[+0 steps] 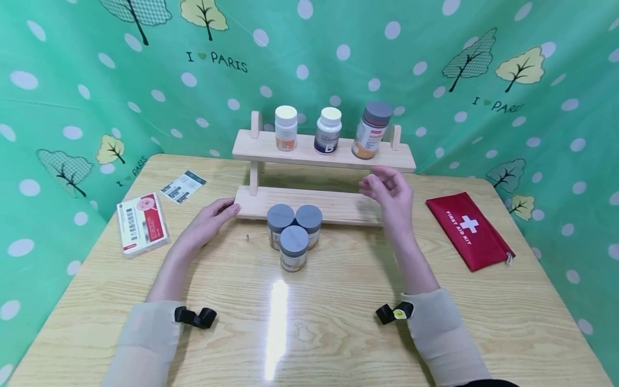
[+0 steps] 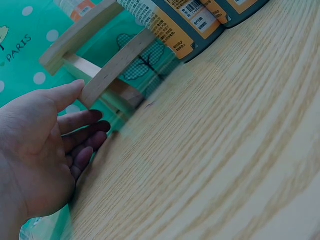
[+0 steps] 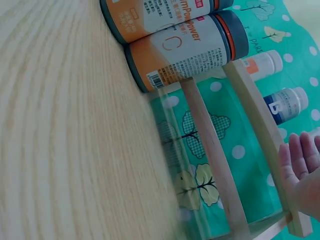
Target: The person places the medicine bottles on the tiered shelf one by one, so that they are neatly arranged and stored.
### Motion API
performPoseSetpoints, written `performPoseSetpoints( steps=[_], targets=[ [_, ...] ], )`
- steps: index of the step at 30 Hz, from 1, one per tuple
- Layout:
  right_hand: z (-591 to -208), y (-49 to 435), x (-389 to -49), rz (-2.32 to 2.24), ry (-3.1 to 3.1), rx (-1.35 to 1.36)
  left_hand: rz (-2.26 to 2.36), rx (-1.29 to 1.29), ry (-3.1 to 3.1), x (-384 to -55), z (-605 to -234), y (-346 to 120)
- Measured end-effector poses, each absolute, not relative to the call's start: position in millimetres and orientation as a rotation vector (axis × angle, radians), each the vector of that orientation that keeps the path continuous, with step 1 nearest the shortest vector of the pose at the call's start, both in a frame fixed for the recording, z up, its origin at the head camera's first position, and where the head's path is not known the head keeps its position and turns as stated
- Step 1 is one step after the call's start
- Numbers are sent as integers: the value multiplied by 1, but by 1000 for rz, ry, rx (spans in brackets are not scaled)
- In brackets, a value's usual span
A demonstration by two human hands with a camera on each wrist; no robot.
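A two-tier wooden shelf (image 1: 319, 204) stands at the back of the table. My left hand (image 1: 211, 219) grips the left end of its lower board, thumb at the corner and fingers just under it in the left wrist view. On the upper board stand a white bottle with an orange label (image 1: 286, 129), a white-and-blue bottle (image 1: 328, 131) and a larger grey-capped bottle (image 1: 371, 131). My right hand (image 1: 393, 196) is raised by the front right of the upper board, fingers loosely bent and holding nothing. Three grey-lidded jars (image 1: 293, 242) cluster before the lower board.
To the left lie a red-and-white medicine box (image 1: 142, 223) and a printed card (image 1: 184, 186). A red first aid pouch (image 1: 469, 231) lies to the right. Behind the table hangs a green dotted cloth (image 1: 338, 64).
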State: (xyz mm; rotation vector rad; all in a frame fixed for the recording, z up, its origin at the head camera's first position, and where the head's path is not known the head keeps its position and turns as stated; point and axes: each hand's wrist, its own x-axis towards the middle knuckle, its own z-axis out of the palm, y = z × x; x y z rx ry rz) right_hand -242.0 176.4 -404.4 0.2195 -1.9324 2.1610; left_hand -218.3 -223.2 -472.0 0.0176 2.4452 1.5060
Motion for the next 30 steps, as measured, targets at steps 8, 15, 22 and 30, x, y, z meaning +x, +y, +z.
performPoseSetpoints(
  steps=[8, 15, 22, 30],
  targets=[
    [-404, 168, -240, 2146, -2067, 328, 1504, 30, 2463, -219, -468, -224],
    [-409, 158, -238, 2155, -2208, 405, 1521, 24, 2436, -219, -471, -225],
    [-414, 150, -234, 2127, -2378, 563, 1514, 14, 2421, -221, -475, -226],
    [-417, 147, -230, 1994, -2593, 714, 1505, 16, 2422, -220, -474, -224]
  ],
)
